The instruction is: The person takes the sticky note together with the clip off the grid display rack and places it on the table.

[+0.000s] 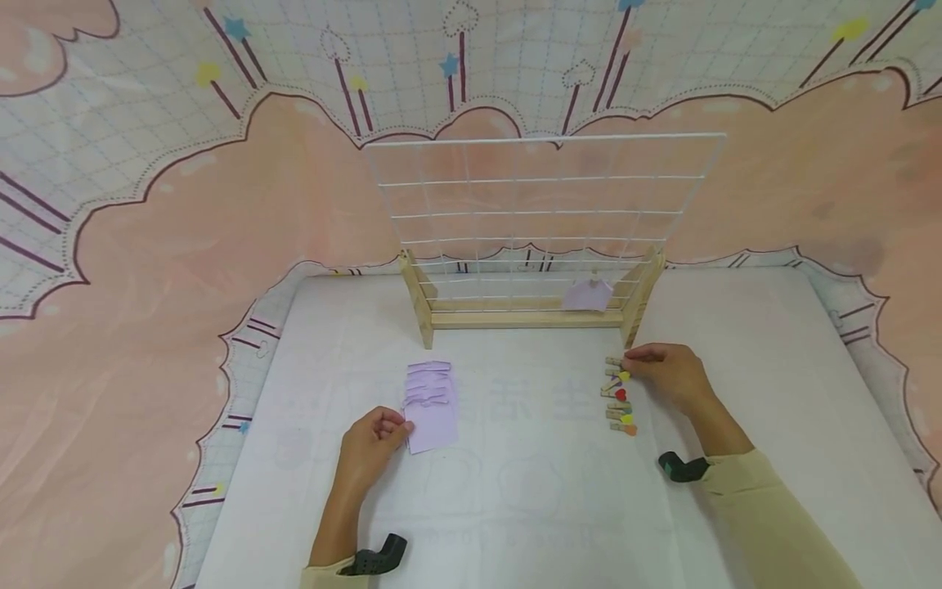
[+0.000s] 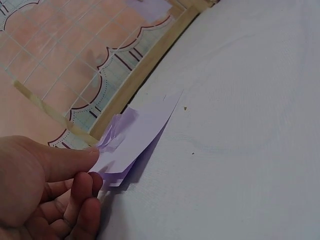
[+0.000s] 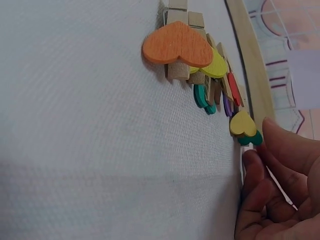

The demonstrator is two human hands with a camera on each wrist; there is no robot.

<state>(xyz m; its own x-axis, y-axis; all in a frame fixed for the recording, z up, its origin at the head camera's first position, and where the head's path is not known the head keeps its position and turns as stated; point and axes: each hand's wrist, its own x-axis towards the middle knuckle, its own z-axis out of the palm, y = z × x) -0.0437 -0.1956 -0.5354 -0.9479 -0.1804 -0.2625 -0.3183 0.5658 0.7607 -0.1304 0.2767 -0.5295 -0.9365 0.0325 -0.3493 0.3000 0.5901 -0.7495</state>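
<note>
My left hand pinches the near left corner of a sheet in a stack of purple paper pieces between thumb and fingers. In the left wrist view, the held paper piece lifts at its near edge, with folded strips at its far side. My right hand is at the far end of a row of small wooden clothespins with coloured hearts. Its thumb and index finger close around the clothespin with a green heart. An orange-heart clothespin lies at the row's near end.
Behind the hands stands a white wire grid rack on a wooden base. A purple paper piece hangs low on its right side. A white cloth covers the table. Black wrist cameras are worn on both wrists.
</note>
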